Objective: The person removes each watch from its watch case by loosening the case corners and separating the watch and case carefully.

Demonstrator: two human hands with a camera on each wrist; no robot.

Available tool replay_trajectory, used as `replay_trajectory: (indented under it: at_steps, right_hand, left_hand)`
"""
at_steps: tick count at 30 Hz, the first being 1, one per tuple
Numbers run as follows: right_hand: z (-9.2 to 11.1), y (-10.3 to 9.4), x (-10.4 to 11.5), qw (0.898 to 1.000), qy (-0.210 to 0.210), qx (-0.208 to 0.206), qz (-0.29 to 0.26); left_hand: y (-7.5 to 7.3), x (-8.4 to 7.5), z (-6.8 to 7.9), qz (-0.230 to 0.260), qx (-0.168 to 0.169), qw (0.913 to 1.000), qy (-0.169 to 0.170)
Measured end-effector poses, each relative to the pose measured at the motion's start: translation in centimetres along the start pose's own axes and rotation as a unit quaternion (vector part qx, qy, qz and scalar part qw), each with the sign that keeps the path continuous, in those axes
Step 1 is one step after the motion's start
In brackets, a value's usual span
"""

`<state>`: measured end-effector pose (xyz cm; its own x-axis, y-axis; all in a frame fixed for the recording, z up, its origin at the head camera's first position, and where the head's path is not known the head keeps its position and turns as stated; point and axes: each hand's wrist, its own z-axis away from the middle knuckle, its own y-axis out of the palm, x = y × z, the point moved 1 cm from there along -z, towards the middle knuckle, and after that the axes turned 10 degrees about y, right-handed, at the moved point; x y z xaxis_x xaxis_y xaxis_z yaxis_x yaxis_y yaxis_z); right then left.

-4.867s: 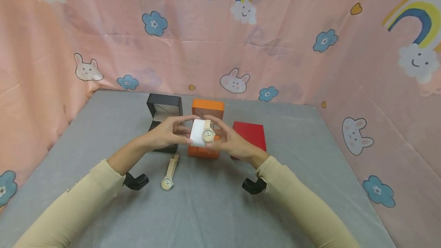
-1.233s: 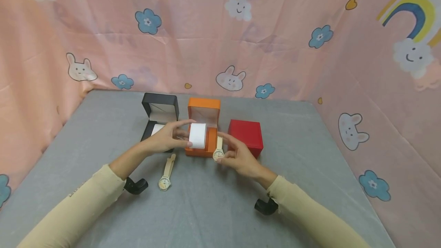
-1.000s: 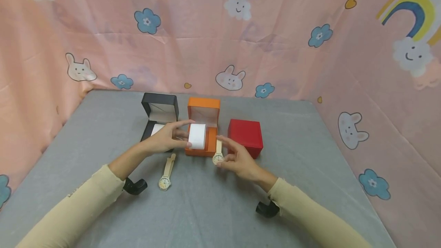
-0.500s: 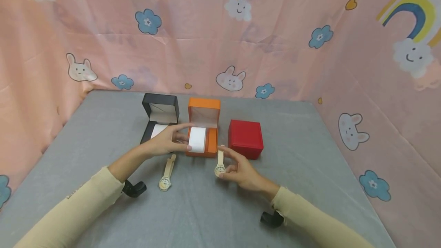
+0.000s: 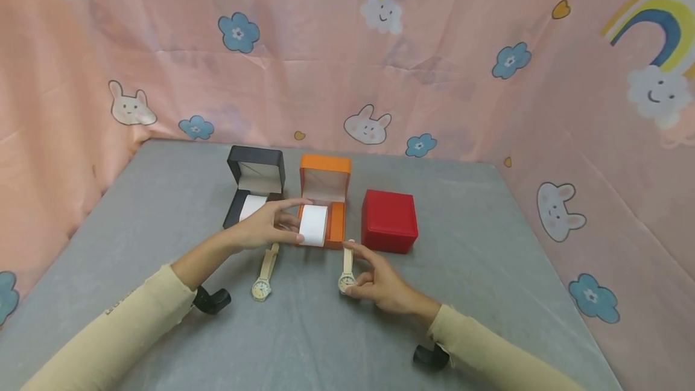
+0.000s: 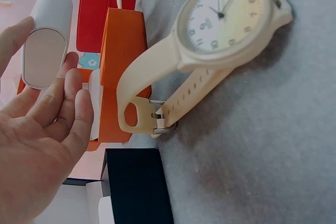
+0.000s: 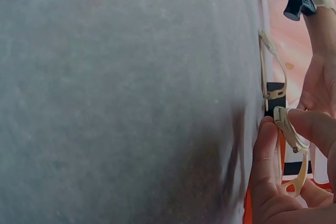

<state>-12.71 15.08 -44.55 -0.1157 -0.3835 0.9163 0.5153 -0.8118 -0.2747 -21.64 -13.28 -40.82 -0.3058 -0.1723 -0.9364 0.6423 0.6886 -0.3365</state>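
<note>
My left hand (image 5: 260, 225) holds a white watch cushion (image 5: 313, 225) by its ends, in front of the orange watch box (image 5: 326, 165). The left wrist view shows thumb and fingers around the cushion (image 6: 47, 51), with no watch on it. My right hand (image 5: 385, 285) pinches a cream wristwatch (image 5: 347, 283), dial up, low over the table in front of the boxes. In the right wrist view, thumb and finger grip this watch (image 7: 290, 129) by its case. Another cream wristwatch (image 5: 262, 288) lies on the table to the left, its strap buckled in a loop (image 6: 220, 19).
A black watch box (image 5: 256, 155) stands open at the back left, with a white cushion (image 5: 253, 205) inside. To the right of the orange box sits a closed red box (image 5: 389, 219). Grey cloth (image 5: 304, 343) covers the table, and pink printed curtains (image 5: 304, 89) surround it.
Both hands held the cushion with the watch on it; the watch is now off it. My right hand has carried the watch toward the table's front, while the left has lowered the cushion slightly.
</note>
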Motion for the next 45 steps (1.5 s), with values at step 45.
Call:
replay_trajectory:
  at_steps: [45]
  right_hand:
    - [0.3, 1.4, -0.2, 0.997, 0.04, -0.034, 0.059]
  left_hand:
    - [0.3, 0.2, 0.2, -0.01, 0.011, 0.9998, -0.011]
